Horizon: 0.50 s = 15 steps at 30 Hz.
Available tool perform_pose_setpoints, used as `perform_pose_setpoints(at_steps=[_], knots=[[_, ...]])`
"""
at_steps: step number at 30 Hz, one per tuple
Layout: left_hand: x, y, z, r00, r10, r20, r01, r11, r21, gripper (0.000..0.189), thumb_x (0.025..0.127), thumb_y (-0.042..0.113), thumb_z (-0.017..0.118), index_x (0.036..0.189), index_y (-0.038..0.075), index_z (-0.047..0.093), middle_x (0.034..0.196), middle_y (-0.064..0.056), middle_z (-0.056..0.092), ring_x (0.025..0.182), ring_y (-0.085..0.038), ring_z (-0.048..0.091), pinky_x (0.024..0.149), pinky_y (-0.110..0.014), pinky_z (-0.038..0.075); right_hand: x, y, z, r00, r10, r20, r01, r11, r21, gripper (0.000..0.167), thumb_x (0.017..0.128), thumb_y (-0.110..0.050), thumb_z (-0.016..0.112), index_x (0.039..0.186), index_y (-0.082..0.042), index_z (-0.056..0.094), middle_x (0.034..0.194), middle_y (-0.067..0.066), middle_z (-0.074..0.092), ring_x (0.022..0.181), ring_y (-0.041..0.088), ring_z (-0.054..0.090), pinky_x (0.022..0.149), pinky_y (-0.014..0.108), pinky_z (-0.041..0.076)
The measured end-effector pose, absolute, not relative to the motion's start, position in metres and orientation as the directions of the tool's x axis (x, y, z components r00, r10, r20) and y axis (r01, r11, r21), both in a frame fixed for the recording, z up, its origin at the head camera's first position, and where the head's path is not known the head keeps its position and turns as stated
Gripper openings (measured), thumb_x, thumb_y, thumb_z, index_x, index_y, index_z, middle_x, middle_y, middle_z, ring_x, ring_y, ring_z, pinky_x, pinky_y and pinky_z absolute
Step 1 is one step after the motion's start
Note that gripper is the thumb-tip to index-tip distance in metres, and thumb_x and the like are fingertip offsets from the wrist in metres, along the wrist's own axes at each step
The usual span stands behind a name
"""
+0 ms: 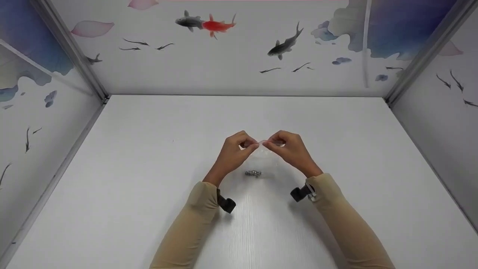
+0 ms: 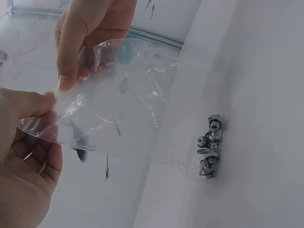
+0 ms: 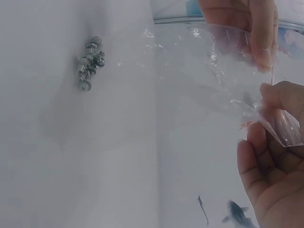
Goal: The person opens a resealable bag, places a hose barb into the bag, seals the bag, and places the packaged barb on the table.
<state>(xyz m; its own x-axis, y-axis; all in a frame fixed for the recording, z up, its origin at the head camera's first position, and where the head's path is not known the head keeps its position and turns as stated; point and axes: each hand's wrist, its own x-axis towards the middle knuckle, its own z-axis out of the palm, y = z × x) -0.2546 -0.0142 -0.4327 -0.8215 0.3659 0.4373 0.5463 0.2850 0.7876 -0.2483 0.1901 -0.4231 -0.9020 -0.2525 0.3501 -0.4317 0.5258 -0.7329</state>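
A clear plastic bag (image 2: 128, 95) hangs between my two hands, with a small cluster of silver screws and nuts (image 2: 209, 148) lying in its bottom. My left hand (image 1: 236, 149) pinches the bag's top edge between thumb and fingers. Close beside it, my right hand (image 1: 290, 148) pinches the same edge, thumb tips almost meeting. In the head view the bag is barely visible, though the metal pieces (image 1: 253, 173) show below the hands. The right wrist view also shows the crinkled clear film (image 3: 199, 61) stretching from the fingers toward the metal pieces.
A white table (image 1: 130, 168) spreads under both hands. White panels printed with fish and petals (image 1: 239, 59) stand at the back and sides, joined by grey metal posts (image 1: 422, 52). Black wrist cameras (image 1: 226, 204) sit at both sleeve cuffs.
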Motion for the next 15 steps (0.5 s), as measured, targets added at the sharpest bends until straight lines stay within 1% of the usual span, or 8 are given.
perform_pose_setpoints(at_steps=[3,7,11,15], knots=[[-0.255,-0.016,-0.432,-0.826,0.357,0.436,0.542,0.291,0.789,0.011,0.090,0.015,0.067,0.088,0.005,0.071,0.083,-0.007,0.062,0.074,-0.011,0.051,0.071,-0.023,0.043,-0.249,0.193,-0.421,-0.898,-0.261,0.354,-0.439,0.532,-0.723,0.020,0.086,-0.026,0.072,0.085,-0.006,0.069,0.083,0.005,0.069,0.076,0.014,0.061,0.070,0.026,0.049],[-0.255,-0.020,-0.432,-0.835,0.342,0.430,0.531,0.297,0.794,0.012,0.088,0.017,0.070,0.087,0.006,0.073,0.082,-0.007,0.064,0.074,-0.011,0.054,0.071,-0.023,0.045,-0.250,0.198,-0.419,-0.892,-0.280,0.356,-0.453,0.534,-0.714,0.020,0.083,-0.027,0.074,0.084,-0.007,0.069,0.082,0.005,0.069,0.069,0.011,0.058,0.061,0.021,0.045],[-0.255,-0.024,-0.431,-0.857,0.320,0.403,0.495,0.297,0.817,0.014,0.084,0.020,0.074,0.085,0.007,0.075,0.081,-0.006,0.066,0.074,-0.011,0.057,0.069,-0.023,0.048,-0.248,0.204,-0.416,-0.876,-0.317,0.364,-0.482,0.536,-0.693,0.018,0.083,-0.025,0.074,0.084,-0.007,0.069,0.083,0.005,0.070,0.070,0.010,0.059,0.063,0.020,0.047],[-0.253,-0.030,-0.428,-0.860,0.323,0.394,0.486,0.287,0.825,0.012,0.084,0.019,0.075,0.085,0.007,0.076,0.081,-0.005,0.068,0.075,-0.012,0.060,0.069,-0.027,0.050,-0.247,0.209,-0.410,-0.832,-0.397,0.387,-0.552,0.528,-0.645,0.013,0.086,-0.019,0.071,0.089,-0.006,0.071,0.087,0.005,0.070,0.077,0.012,0.062,0.069,0.022,0.050]])
